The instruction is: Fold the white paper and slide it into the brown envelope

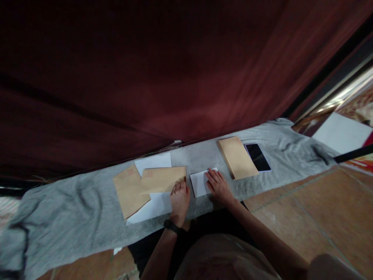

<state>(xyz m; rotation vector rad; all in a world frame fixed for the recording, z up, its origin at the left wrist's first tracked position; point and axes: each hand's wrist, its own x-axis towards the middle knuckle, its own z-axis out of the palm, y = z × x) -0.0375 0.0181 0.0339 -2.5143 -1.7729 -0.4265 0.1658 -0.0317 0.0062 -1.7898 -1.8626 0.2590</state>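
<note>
My left hand (179,200) lies on the grey cloth (72,210) with its fingertips on the right end of a brown envelope (162,179). A second brown envelope (129,190) lies under that one, on white sheets of paper (151,208). Fingers stretched out, my right hand (218,185) rests flat on a small folded white paper (199,183). A black watch band sits on my left wrist.
A stack of brown envelopes (237,157) and a black phone (258,156) lie further right on the cloth. A dark red curtain (145,70) hangs right behind. A tiled floor (314,210) shows at right, with a white sheet (342,133) far right.
</note>
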